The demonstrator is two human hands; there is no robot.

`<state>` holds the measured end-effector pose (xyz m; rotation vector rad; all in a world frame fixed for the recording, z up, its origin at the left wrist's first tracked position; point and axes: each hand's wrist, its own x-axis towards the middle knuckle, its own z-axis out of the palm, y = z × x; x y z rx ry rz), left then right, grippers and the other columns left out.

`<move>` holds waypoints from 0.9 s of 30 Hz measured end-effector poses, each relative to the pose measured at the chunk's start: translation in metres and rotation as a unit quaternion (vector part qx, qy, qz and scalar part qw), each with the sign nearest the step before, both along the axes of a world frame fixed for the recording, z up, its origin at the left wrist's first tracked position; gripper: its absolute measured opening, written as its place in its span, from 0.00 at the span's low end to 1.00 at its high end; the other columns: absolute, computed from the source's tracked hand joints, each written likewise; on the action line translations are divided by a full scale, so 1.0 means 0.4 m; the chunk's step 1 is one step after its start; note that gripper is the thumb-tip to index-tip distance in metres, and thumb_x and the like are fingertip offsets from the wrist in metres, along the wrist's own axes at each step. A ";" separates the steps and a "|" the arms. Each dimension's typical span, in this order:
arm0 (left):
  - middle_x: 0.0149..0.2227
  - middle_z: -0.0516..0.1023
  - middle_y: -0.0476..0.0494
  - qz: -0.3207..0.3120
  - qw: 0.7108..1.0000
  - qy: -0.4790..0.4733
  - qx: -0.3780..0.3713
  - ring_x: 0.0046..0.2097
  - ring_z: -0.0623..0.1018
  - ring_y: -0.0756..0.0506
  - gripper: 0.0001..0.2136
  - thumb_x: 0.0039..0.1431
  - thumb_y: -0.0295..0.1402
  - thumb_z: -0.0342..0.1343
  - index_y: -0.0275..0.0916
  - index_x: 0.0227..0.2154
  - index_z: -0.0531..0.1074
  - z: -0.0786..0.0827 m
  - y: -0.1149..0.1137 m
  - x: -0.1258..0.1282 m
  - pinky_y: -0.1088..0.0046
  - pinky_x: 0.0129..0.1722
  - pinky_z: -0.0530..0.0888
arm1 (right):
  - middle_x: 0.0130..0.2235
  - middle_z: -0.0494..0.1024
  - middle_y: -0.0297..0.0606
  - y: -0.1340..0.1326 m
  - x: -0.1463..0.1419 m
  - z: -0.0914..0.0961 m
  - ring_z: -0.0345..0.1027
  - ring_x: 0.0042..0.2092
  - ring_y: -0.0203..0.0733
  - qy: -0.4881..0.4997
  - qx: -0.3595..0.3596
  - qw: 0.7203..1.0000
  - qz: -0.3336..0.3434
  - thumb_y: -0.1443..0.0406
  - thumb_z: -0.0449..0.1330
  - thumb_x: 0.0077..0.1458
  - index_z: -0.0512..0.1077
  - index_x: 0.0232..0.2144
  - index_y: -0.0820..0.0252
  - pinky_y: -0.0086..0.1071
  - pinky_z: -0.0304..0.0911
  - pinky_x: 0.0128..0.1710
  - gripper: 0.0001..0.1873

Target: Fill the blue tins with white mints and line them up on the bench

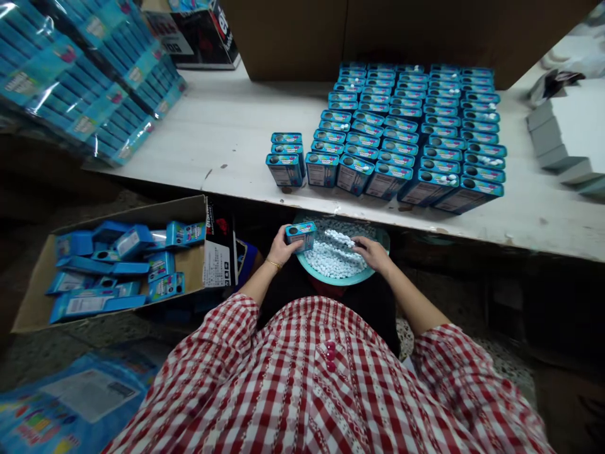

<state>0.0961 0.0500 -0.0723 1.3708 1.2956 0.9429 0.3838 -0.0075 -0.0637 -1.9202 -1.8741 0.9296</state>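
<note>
My left hand [282, 247] is wrapped round a small blue candy tin [301, 233], held upright over the left rim of a turquoise basin [316, 276]. White candy pellets [331, 261] fill much of the basin, which sits at my lap. In my right hand [373, 253] is a scoop [341, 239] heaped with pellets, just above the rest. The scoop's own shape is mostly covered by the pellets and my fingers. A short gap lies between the scoop and the tin.
Rows of blue tins [392, 139] stand on the white table [212, 132], some with pellets on top. At left, an open cardboard box [189, 268] holds loose tins. Plastic-wrapped packs [85, 82] lie at the table's left end. A large brown carton [378, 38] stands behind.
</note>
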 end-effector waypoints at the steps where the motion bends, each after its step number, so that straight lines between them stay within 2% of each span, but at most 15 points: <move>1: 0.37 0.72 0.48 -0.004 1.000 0.023 0.013 0.39 0.73 0.47 0.24 0.39 0.35 0.63 0.38 0.42 0.64 0.002 0.003 0.001 0.68 0.45 0.69 | 0.43 0.77 0.38 0.001 0.009 0.023 0.70 0.44 0.41 0.006 0.010 1.000 0.002 0.63 0.55 0.54 0.69 0.48 0.57 0.33 0.63 0.43 0.18; 6: 0.34 0.71 0.50 -0.046 0.994 0.087 0.042 0.37 0.71 0.48 0.21 0.39 0.32 0.62 0.40 0.40 0.66 0.004 0.005 0.060 0.72 0.42 0.68 | 0.46 0.76 0.37 0.016 0.010 0.167 0.69 0.47 0.43 -0.021 0.044 0.996 0.072 0.61 0.54 0.55 0.71 0.48 0.55 0.33 0.63 0.45 0.18; 9: 0.34 0.72 0.50 -0.072 0.990 0.113 0.045 0.37 0.72 0.47 0.20 0.41 0.31 0.61 0.40 0.40 0.67 0.004 -0.001 0.096 0.71 0.42 0.68 | 0.48 0.76 0.36 0.035 -0.026 0.244 0.69 0.47 0.45 -0.118 0.018 0.986 0.115 0.60 0.53 0.55 0.72 0.47 0.52 0.35 0.62 0.45 0.18; 13: 0.40 0.72 0.45 -0.105 0.986 0.115 0.067 0.42 0.72 0.44 0.19 0.42 0.30 0.59 0.39 0.41 0.67 0.006 -0.009 0.115 0.68 0.46 0.68 | 0.44 0.77 0.39 0.057 -0.083 0.313 0.70 0.44 0.48 -0.251 -0.023 0.954 0.161 0.58 0.52 0.56 0.73 0.46 0.51 0.37 0.62 0.41 0.17; 17: 0.42 0.72 0.43 -0.114 0.983 0.119 0.076 0.44 0.72 0.42 0.20 0.41 0.28 0.59 0.39 0.41 0.68 0.007 -0.012 0.116 0.66 0.49 0.67 | 0.39 0.78 0.45 0.066 -0.124 0.354 0.71 0.41 0.49 -0.306 -0.029 0.930 0.200 0.59 0.49 0.57 0.74 0.41 0.55 0.38 0.62 0.38 0.17; 21: 0.42 0.72 0.44 -0.111 0.984 0.121 0.075 0.45 0.72 0.42 0.19 0.41 0.27 0.59 0.39 0.41 0.68 0.001 -0.010 0.115 0.65 0.49 0.67 | 0.38 0.77 0.49 0.067 -0.149 0.370 0.71 0.40 0.50 -0.335 -0.026 0.918 0.211 0.61 0.48 0.57 0.74 0.38 0.60 0.38 0.62 0.37 0.17; 27: 0.41 0.72 0.44 -0.110 0.985 0.104 0.078 0.44 0.72 0.43 0.19 0.41 0.28 0.59 0.39 0.40 0.68 -0.007 -0.006 0.117 0.66 0.49 0.67 | 0.41 0.76 0.47 0.049 -0.145 0.376 0.71 0.39 0.48 -0.339 -0.004 0.919 0.202 0.63 0.46 0.58 0.72 0.41 0.60 0.36 0.62 0.37 0.16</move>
